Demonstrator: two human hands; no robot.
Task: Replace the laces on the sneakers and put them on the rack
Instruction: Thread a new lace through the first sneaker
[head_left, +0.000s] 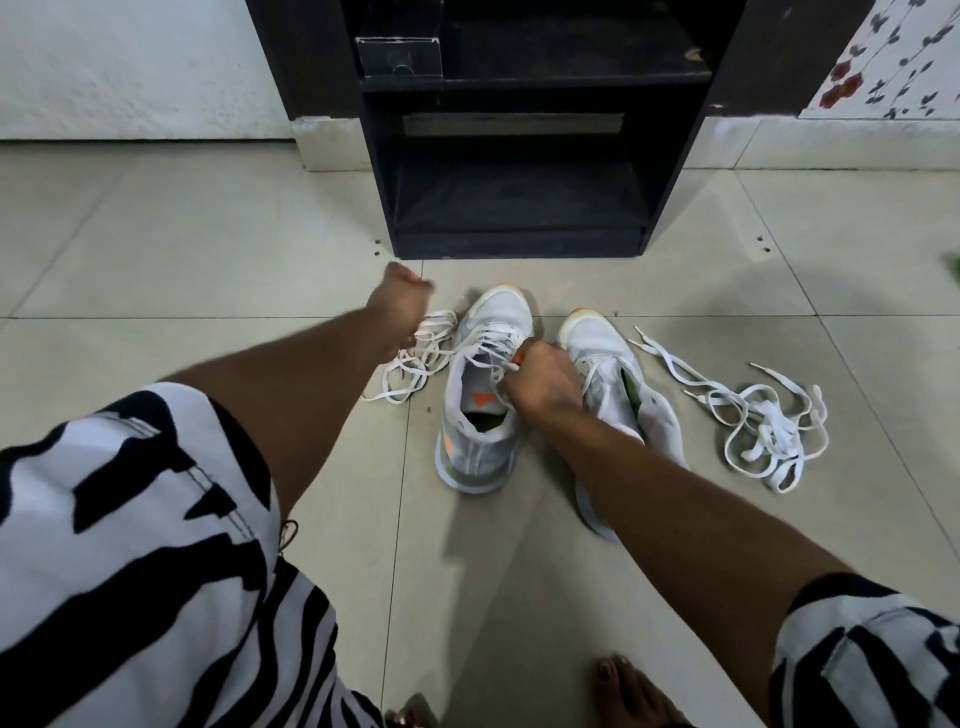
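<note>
Two white sneakers with orange accents stand on the tiled floor. The left sneaker (480, 415) is laced at the front. The right sneaker (608, 374) lies partly under my right forearm. My right hand (540, 382) pinches the lace (488, 345) at the left sneaker's eyelets. Raised and blurred to the left of that sneaker, my left hand (397, 301) has its fingers curled around a white lace end; that lace (415, 358) trails in loops on the floor. A loose white lace pile (758, 426) lies right of the sneakers.
A black shoe rack (519, 156) with open shelves stands just beyond the sneakers against the wall. A clear plastic box (400, 54) sits on its upper shelf. My bare foot (628, 691) shows at the bottom edge.
</note>
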